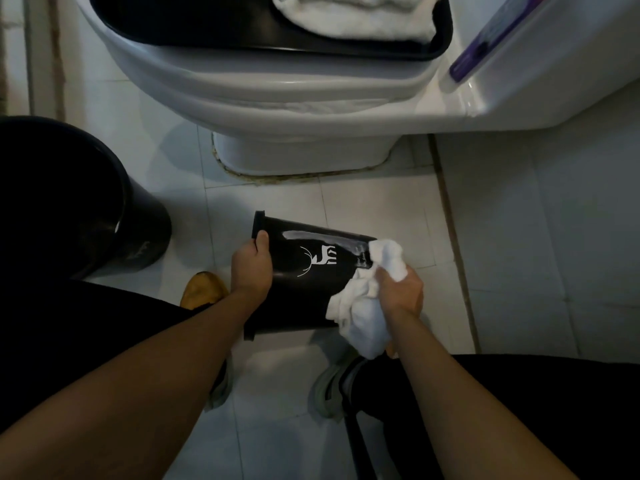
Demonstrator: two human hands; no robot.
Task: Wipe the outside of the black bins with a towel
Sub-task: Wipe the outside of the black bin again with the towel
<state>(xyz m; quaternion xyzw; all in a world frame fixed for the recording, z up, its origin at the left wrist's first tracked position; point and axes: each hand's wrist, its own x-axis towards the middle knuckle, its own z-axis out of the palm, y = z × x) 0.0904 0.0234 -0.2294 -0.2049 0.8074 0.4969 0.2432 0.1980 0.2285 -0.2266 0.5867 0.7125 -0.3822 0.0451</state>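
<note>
I see the small bin lying on its side on the floor, in front of the toilet, rim to the left. Left hand at the rim; right hand at the opposite end with the towel between it and the bin wall. A larger bin stands well left. On the toilet sits a tray with folded towels in it.

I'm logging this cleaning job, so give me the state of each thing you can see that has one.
Small black bin: tipped on its side, held off the floor.
Left hand: grips the bin's rim.
Right hand: fingers bunch the white towel against the bin's base end.
Large black bin: upright on the floor, untouched.
</note>
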